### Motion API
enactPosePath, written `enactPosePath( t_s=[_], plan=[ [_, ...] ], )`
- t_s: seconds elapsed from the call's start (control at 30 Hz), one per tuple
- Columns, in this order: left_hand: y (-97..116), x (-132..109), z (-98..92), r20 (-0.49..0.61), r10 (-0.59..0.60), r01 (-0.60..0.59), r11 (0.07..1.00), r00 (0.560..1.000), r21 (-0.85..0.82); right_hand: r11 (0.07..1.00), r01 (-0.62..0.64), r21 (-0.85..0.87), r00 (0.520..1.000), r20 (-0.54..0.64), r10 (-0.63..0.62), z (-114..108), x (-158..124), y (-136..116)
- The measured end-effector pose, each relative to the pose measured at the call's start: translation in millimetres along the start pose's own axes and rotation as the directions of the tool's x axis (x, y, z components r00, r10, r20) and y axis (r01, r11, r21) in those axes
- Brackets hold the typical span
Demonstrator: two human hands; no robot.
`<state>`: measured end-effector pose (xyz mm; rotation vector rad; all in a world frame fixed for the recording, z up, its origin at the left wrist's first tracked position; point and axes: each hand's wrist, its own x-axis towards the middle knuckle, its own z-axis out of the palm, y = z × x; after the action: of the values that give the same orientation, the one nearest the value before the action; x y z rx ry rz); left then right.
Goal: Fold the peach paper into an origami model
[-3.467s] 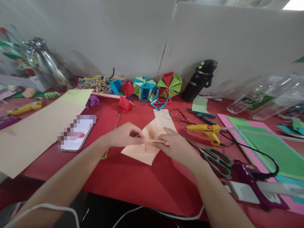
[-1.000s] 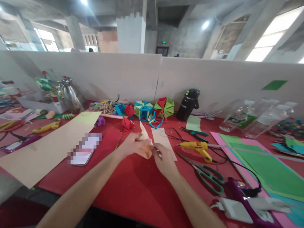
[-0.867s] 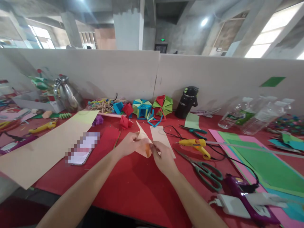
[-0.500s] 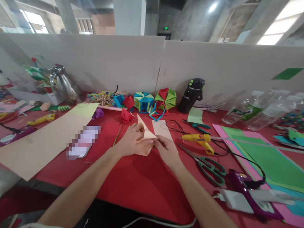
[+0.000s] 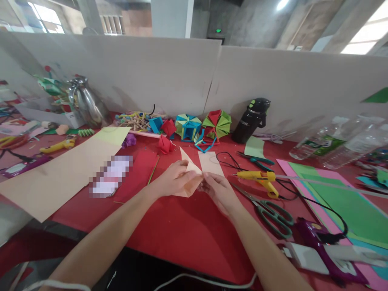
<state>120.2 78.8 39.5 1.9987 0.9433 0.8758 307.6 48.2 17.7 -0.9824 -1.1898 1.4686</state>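
Observation:
Between my two hands is a folded piece of peach paper (image 5: pixel 191 186), held just above the red table. My left hand (image 5: pixel 171 178) grips it from the left, with the thumb across its face and the fingers behind a raised pointed flap. At the paper's right corner, my right hand (image 5: pixel 218 189) pinches the tip between thumb and forefinger. Behind the hands lies a flat strip of peach paper (image 5: pixel 210 162). Several folded red paper pieces (image 5: pixel 165 144) and two multicoloured paper models (image 5: pixel 188 127) stand farther back.
Right of my hands lie scissors (image 5: pixel 273 214), a yellow glue gun (image 5: pixel 257 176), pliers (image 5: pixel 257 160) and stacked coloured sheets (image 5: pixel 342 198). A black bottle (image 5: pixel 251 121) stands behind. Leftward are a phone (image 5: pixel 112 178), a large peach sheet (image 5: pixel 66 171) and a steel jug (image 5: pixel 87 101).
My left thumb has come over the front of the folded paper, and its flap has turned slightly. My right hand still pinches the corner. The whole view has shifted a little.

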Motion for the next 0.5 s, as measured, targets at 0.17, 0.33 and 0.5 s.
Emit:
enactPosePath(
  t_s=[0.17,0.33,0.5],
  plan=[
    [-5,4,10.2,-0.086,-0.114,0.110,0.993,0.990,-0.053,0.985,0.035,-0.168,0.997,-0.066,-0.047,4,0,2],
    [-1,2,3.7,-0.182,-0.024,0.028,0.999,0.983,0.019,0.964,0.014,-0.266,0.958,-0.271,-0.089,-7,3,4],
    [-12,-63,-48.9,-0.354,0.197,-0.046,0.918,0.914,0.394,0.979,0.080,-0.189,0.927,-0.346,-0.142,-19,8,4]
  ],
)
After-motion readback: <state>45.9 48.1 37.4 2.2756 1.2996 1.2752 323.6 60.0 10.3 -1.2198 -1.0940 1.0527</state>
